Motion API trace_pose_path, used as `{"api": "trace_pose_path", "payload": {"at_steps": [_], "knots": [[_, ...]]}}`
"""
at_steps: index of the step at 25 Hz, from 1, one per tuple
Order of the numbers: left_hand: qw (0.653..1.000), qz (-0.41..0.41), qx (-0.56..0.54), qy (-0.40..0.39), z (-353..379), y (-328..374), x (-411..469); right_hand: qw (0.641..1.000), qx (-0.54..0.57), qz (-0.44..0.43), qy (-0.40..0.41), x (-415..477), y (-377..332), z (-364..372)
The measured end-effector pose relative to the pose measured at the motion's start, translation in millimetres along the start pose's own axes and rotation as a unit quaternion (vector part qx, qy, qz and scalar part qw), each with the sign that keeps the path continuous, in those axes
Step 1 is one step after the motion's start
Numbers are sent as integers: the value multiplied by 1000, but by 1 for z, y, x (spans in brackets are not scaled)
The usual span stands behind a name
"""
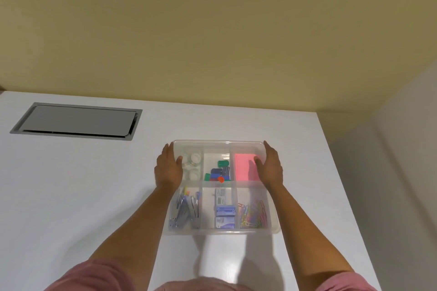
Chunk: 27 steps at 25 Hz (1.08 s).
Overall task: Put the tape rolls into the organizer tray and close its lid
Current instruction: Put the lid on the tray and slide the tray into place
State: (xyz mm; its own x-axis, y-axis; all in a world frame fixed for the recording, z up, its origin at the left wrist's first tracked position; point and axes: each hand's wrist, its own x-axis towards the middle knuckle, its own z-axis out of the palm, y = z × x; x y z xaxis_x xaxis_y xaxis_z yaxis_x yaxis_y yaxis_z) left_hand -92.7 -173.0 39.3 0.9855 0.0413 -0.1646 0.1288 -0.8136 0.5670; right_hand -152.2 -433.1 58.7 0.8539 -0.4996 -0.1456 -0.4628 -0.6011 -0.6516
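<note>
A clear plastic organizer tray (222, 231) with six compartments sits on the white table. Its clear lid (218, 143) lies over it. Several clear tape rolls (194, 159) rest in the far-left compartment, seen through the lid. My left hand (169, 170) grips the lid's left edge at the far half, thumb on top. On the right edge my right hand (270, 168) holds it the same way, thumb over the pink notes (244, 168).
Other compartments hold coloured clips, staplers, staple boxes and paper clips (253, 216). A grey cable hatch (75, 121) is set into the white table (94, 196) at the far left. The table's right edge runs close to the tray. A yellow wall stands behind.
</note>
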Motion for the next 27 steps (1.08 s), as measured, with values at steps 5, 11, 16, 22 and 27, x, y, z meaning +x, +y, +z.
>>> {"api": "trace_pose_path", "payload": {"at_steps": [5, 11, 16, 22, 27], "knots": [[986, 85, 140, -35, 3, -12, -40, 965, -216, -126, -75, -38, 15, 2], [973, 109, 199, -47, 7, -26, -87, 958, -242, -111, -110, -90, 32, 11], [966, 126, 221, -50, 9, -30, -95, 955, -263, -114, -81, -108, 39, 18], [967, 145, 208, -18, 13, -37, -98, 953, -268, -136, -26, -111, 43, 26], [963, 148, 224, 5, 20, -40, -95, 954, -267, -137, -13, -113, 44, 26]]}}
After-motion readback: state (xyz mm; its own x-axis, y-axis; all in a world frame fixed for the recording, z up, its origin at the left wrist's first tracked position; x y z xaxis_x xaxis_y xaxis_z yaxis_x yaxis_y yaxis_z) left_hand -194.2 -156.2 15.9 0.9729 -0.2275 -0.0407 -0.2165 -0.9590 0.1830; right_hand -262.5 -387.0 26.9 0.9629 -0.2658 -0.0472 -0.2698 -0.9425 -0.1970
